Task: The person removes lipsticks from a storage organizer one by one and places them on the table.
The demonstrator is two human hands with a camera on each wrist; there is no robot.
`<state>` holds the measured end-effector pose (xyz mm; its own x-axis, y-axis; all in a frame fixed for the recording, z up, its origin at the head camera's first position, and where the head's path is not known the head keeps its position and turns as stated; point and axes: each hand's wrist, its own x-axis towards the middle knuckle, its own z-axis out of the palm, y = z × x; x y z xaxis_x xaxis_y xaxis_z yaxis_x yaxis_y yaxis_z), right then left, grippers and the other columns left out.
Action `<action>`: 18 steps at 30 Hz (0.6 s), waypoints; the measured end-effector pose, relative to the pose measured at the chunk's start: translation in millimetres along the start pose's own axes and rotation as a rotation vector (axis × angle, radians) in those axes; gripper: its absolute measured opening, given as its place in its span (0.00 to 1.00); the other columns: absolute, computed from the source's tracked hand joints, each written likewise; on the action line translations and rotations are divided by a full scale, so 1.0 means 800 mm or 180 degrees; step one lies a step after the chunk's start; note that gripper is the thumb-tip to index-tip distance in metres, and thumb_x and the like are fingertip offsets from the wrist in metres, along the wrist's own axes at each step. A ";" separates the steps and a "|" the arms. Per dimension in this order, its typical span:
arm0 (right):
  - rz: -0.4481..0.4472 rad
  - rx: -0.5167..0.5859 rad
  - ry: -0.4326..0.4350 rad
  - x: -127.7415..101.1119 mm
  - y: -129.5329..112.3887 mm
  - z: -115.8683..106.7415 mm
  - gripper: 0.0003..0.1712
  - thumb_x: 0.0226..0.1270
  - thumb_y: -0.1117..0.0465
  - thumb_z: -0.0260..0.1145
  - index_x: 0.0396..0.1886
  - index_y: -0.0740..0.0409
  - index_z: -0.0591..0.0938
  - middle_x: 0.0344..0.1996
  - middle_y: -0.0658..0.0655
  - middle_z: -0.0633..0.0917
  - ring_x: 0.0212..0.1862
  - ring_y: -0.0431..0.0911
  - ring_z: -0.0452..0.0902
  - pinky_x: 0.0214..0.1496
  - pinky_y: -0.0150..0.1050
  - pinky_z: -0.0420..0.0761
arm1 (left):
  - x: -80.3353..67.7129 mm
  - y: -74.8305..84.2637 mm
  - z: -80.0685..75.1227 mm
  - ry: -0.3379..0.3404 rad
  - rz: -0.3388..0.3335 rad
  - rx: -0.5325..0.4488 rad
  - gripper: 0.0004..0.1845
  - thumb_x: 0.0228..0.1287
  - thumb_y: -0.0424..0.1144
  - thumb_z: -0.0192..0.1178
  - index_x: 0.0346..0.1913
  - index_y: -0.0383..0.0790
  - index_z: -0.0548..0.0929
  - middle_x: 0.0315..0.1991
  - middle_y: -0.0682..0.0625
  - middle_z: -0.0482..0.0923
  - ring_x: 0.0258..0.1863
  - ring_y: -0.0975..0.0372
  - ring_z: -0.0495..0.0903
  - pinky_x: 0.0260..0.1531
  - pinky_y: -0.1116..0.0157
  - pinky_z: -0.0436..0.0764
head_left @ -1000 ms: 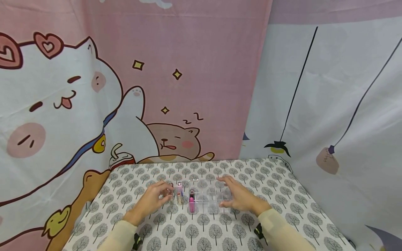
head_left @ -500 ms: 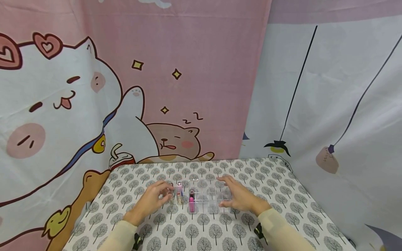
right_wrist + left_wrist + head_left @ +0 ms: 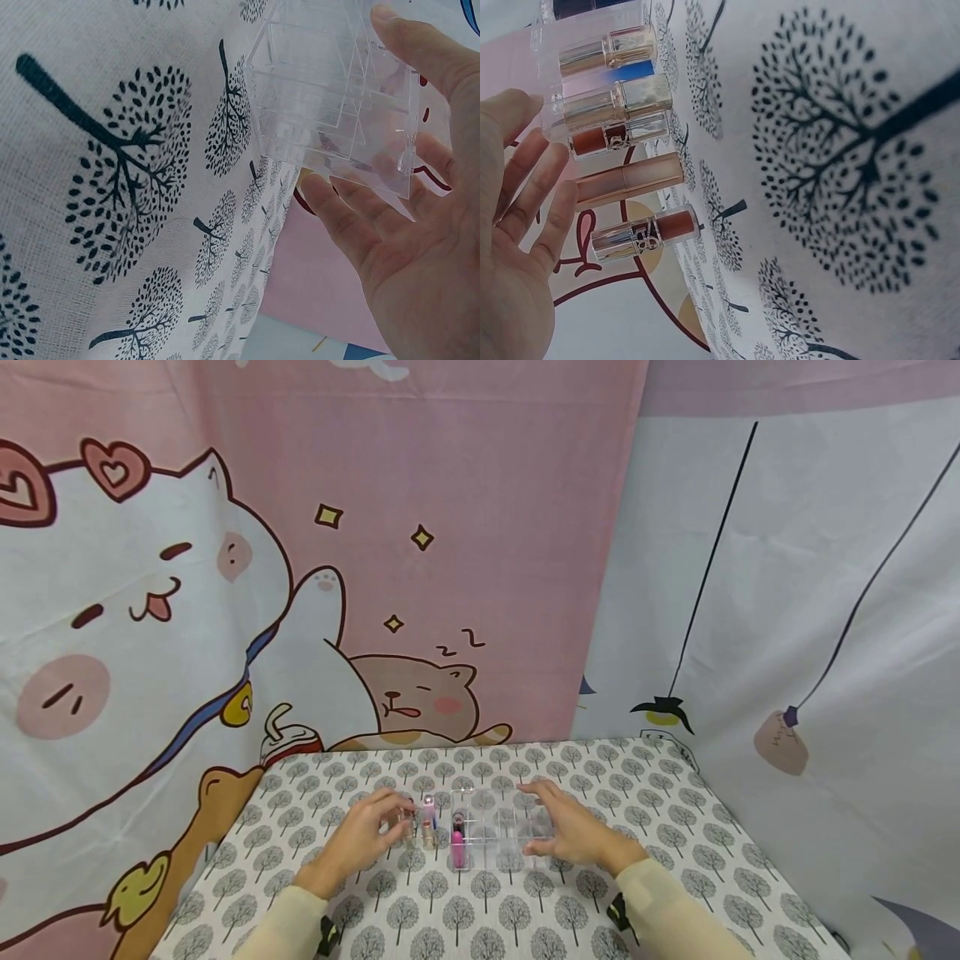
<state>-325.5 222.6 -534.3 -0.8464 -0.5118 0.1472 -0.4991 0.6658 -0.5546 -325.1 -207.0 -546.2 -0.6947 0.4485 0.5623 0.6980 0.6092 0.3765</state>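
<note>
My left hand is beside a cluster of upright lipsticks, its fingers loosely bent and spread. In the left wrist view, the cluster includes a rose-gold lipstick, a clear-and-brown lipstick and a gold-capped lipstick. Whether a fingertip touches one cannot be told. My right hand spans the right end of a clear compartmented organizer, thumb toward the near side and fingers toward the far side, all relaxed. A bright pink tube and a dark tube stand in the organizer's left column.
A lilac tube and a small gold lipstick stand between my left hand and the organizer. The table wears a tree-print cloth. A pink cartoon curtain hangs behind it, with a white one at the right.
</note>
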 end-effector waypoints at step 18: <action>0.0030 0.0005 0.0008 0.001 0.001 0.002 0.62 0.68 0.44 0.88 0.94 0.44 0.64 0.89 0.59 0.72 0.82 0.66 0.78 0.83 0.75 0.81 | 0.012 0.013 0.001 0.0270 0.0366 -0.0014 0.18 0.66 0.25 0.82 0.57 0.37 0.93 0.49 0.48 0.92 0.34 0.70 0.85 0.33 0.72 0.91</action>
<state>-325.9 222.0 -535.7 -0.8515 -0.5042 0.1441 -0.4908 0.6697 -0.5573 -325.1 -195.7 -537.6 -0.5929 0.4583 0.6621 0.7731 0.5539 0.3090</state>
